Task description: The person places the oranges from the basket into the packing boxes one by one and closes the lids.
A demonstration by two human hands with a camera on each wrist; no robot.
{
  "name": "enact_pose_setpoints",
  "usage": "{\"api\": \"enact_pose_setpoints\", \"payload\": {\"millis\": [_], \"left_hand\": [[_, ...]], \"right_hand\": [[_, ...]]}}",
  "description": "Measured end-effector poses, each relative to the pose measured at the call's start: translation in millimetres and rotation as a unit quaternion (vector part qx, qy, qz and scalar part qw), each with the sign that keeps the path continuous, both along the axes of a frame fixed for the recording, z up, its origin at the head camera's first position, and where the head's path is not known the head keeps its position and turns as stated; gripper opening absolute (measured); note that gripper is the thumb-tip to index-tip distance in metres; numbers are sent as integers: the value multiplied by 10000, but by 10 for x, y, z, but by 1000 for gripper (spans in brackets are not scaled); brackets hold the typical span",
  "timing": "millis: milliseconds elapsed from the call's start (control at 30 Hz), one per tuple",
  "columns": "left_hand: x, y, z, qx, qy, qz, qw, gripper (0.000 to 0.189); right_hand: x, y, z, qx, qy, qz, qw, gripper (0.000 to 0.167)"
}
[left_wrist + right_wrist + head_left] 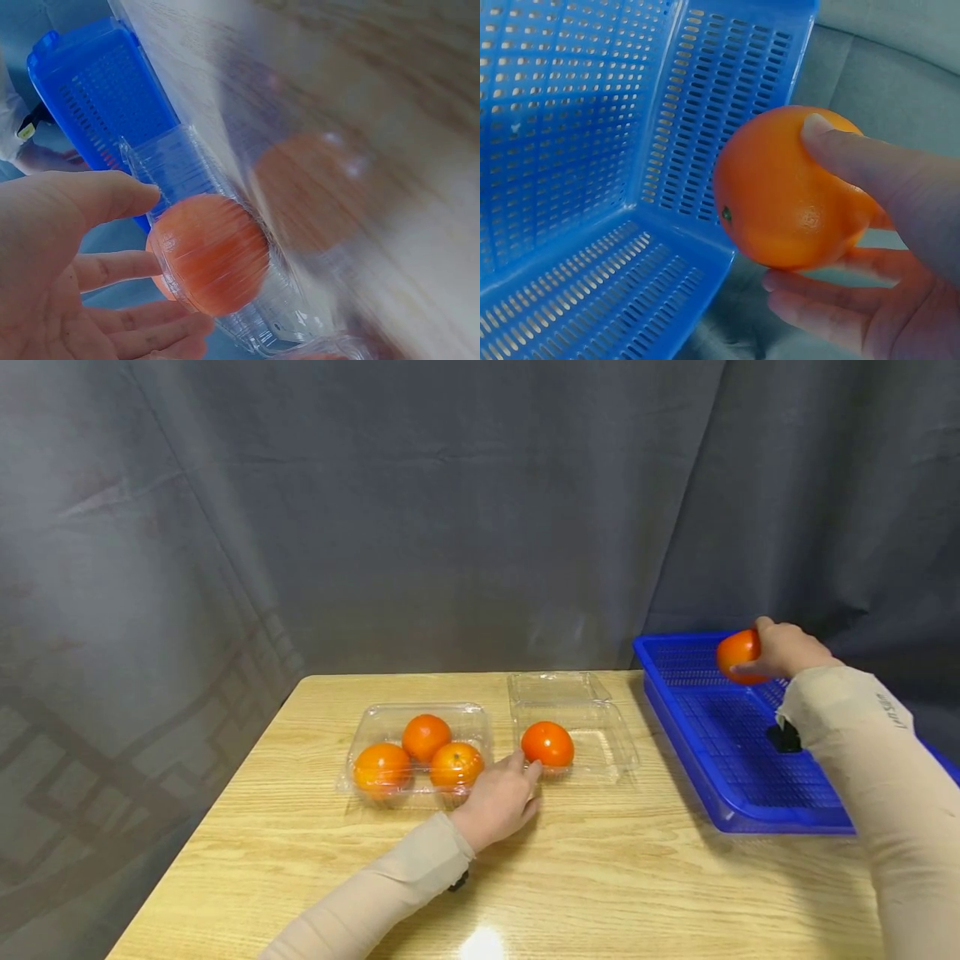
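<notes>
My right hand (pixel 791 647) grips an orange (pixel 738 656) above the far end of the blue plastic basket (pixel 686 760). In the right wrist view, the thumb lies across the top of this orange (pixel 787 191) and the fingers curl beneath it. My left hand (pixel 498 802) is at the near left corner of a clear clamshell box (pixel 600 735), its fingers extended. One orange (pixel 547 744) sits in the left part of that box. The left wrist view has the fingertips right at the box wall, beside the orange (pixel 214 255).
To the left stands another clear plastic box (pixel 367 722) holding three oranges (pixel 427 737). The right box's lid (pixel 558 687) lies folded back. The basket stands at the right of the wooden table (pixel 300 843), with a grey curtain (pixel 465 527) behind.
</notes>
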State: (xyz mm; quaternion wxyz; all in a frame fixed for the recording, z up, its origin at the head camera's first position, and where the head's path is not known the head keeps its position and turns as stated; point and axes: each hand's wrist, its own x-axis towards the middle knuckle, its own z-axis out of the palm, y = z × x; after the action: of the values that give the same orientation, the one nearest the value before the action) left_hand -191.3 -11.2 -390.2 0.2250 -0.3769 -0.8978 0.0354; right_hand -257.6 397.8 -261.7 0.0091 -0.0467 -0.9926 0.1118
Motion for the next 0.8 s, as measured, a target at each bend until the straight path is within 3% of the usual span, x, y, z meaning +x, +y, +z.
{"api": "enact_pose_setpoints", "payload": {"millis": [800], "left_hand": [[4,-18,14,165,-149,-93,9997,33]], "right_hand": [[96,-299,141,34,536,225,9983,75]]}}
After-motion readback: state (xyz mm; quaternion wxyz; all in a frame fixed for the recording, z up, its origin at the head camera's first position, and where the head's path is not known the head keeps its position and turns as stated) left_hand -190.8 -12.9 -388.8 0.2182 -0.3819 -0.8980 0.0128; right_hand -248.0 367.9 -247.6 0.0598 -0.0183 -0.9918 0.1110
